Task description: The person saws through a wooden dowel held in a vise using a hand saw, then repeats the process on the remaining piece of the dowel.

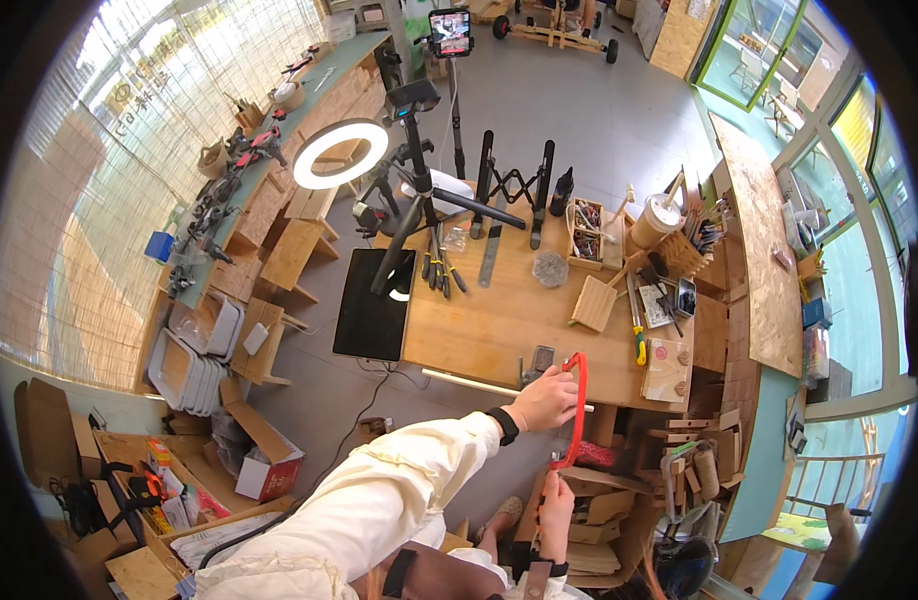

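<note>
Red saw [581, 410] by the table [489, 335] edge, handle mostly hidden inside the closed right hand [556, 505]; left hand [546, 398] over a pale stick [469, 381], grip impossible to tell, blade indistinct.

The wooden table [489, 335] carries pliers [438, 276], a steel ruler [491, 257], a clear dish [550, 269], a partitioned box [586, 235], a lidded tub [656, 222] and a grooved block [593, 303]. A yellow-handled tool [639, 340] lies to the right; a metal fixture [539, 365] sits at the front edge.
</note>
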`<state>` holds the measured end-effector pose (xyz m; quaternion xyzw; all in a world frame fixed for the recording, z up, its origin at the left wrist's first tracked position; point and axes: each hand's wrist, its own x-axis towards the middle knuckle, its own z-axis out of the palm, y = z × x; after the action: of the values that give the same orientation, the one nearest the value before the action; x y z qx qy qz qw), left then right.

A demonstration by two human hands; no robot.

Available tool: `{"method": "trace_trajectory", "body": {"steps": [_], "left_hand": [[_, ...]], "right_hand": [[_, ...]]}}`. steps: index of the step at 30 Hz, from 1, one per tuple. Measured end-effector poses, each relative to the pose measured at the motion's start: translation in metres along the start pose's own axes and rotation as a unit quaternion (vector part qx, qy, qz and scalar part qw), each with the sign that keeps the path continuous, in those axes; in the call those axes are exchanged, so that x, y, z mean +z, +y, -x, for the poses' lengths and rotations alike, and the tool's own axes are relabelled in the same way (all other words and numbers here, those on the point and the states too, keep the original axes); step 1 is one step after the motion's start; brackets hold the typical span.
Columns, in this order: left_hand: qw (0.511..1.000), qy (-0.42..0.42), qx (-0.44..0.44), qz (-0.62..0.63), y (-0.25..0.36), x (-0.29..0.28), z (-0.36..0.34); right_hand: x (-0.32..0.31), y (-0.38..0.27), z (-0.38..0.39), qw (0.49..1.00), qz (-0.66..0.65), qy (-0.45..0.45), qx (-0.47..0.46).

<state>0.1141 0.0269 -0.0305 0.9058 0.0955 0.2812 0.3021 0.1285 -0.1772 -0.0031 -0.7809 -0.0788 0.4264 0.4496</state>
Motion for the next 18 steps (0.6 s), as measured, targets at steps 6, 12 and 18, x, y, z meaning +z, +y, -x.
{"method": "trace_trajectory", "body": {"steps": [6,12,18], "left_hand": [[0.998,-0.043,0.000,-0.038,-0.002,-0.001,-0.005],[0.999,-0.004,0.012,-0.044,0.001,-0.002,-0.005],[0.999,0.017,-0.022,-0.018,0.000,0.006,0.006]], "right_hand": [[0.008,-0.027,-0.020,0.999,-0.023,-0.010,-0.027],[0.006,0.002,-0.016,0.999,-0.050,-0.020,-0.002],[-0.011,0.031,0.009,0.998,-0.032,0.024,0.045]]}}
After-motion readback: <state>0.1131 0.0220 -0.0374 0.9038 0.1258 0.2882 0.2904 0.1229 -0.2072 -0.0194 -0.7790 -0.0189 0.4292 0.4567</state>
